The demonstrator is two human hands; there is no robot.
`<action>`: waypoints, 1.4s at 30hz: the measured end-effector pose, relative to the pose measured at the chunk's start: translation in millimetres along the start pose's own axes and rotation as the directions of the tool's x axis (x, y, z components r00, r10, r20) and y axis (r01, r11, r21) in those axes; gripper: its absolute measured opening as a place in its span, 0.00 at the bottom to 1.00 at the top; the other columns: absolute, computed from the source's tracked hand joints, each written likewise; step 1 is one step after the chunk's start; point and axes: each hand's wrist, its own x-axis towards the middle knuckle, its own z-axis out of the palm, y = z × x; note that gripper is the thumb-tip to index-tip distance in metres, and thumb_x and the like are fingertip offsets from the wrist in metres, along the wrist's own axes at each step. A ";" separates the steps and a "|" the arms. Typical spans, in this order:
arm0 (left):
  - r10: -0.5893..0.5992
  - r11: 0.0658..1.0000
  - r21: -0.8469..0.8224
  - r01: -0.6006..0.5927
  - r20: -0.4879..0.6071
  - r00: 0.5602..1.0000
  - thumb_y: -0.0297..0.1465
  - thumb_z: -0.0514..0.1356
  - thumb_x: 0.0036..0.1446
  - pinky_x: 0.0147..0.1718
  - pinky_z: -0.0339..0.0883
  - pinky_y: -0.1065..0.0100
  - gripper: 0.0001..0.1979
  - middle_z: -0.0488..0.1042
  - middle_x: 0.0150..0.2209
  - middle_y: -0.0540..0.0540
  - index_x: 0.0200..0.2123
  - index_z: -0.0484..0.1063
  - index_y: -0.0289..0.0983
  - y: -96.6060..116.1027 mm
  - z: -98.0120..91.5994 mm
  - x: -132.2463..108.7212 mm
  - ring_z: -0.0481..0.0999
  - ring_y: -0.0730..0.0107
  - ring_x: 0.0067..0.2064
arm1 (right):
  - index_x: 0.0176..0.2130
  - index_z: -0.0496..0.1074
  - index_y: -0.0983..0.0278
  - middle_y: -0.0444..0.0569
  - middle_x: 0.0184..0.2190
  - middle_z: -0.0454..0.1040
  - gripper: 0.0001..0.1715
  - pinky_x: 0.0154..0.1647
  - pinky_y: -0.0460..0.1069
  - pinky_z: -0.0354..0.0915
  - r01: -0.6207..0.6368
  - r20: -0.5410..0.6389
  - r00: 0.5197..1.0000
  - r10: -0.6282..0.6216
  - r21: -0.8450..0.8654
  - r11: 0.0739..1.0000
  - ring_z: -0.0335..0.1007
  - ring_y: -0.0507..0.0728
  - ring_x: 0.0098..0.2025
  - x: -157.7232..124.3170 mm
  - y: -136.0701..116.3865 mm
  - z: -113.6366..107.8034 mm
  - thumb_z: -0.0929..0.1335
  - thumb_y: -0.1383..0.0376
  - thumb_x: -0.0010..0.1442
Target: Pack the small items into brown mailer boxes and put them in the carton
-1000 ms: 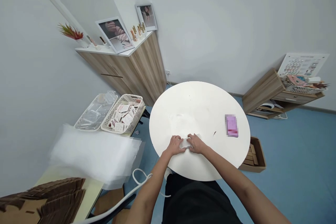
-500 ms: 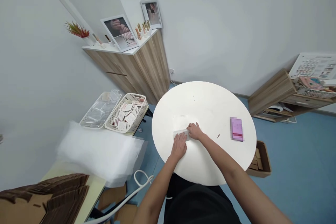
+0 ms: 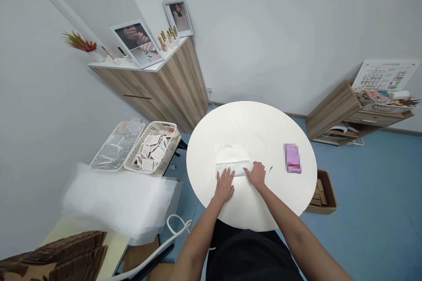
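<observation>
A flat clear plastic sleeve [image 3: 232, 168] lies crosswise on a round white table [image 3: 260, 131], near the edge closest to the person. The left hand [image 3: 224, 186] is held open, fingers spread, and is pressed down at the sleeve's lower edge. The right hand [image 3: 255, 174] is also open, with its fingers laid on the sleeve's right end. Nothing is gripped by either hand. A blurred pink packet [image 3: 292, 158] is placed well to the right on the table. Off to the left, paper packets [image 3: 150, 151] are piled in a white plastic basket [image 3: 161, 126] — a clear plastic tray [image 3: 104, 154] is set just beside it.
</observation>
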 end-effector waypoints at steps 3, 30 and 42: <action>-0.005 1.000 0.012 0.005 0.003 1.000 0.28 0.54 0.52 0.64 0.34 0.37 0.39 0.50 0.69 0.37 0.68 0.47 0.40 3.9 4.8 -2.7 0.46 0.46 0.70 | 0.55 0.63 0.67 0.66 0.46 0.70 0.29 0.45 0.59 0.62 -0.037 0.013 0.999 0.037 0.031 0.999 0.66 0.70 0.49 -13.9 9.4 10.0 0.58 0.51 0.65; -0.187 0.919 -0.370 0.136 -0.105 0.977 0.20 0.47 0.50 0.63 0.49 0.42 0.36 0.64 0.62 0.40 0.64 0.52 0.41 -9.0 12.0 -41.0 0.59 0.59 0.65 | 0.60 0.59 0.63 0.52 0.51 0.73 0.34 0.49 0.53 0.62 0.298 0.133 0.932 -0.337 0.247 0.922 0.65 0.60 0.50 -81.2 -46.6 1.9 0.58 0.75 0.54; -0.688 0.487 -0.664 0.568 0.109 0.718 0.41 0.52 0.61 0.38 0.71 0.56 0.17 0.76 0.37 0.41 0.45 0.68 0.36 -21.3 27.0 -24.9 0.78 0.58 0.38 | 0.58 0.68 0.60 0.52 0.68 0.54 0.32 0.60 0.60 0.51 0.481 0.237 0.846 -0.478 0.049 0.875 0.50 0.65 0.64 -80.6 -31.6 -13.6 0.63 0.70 0.54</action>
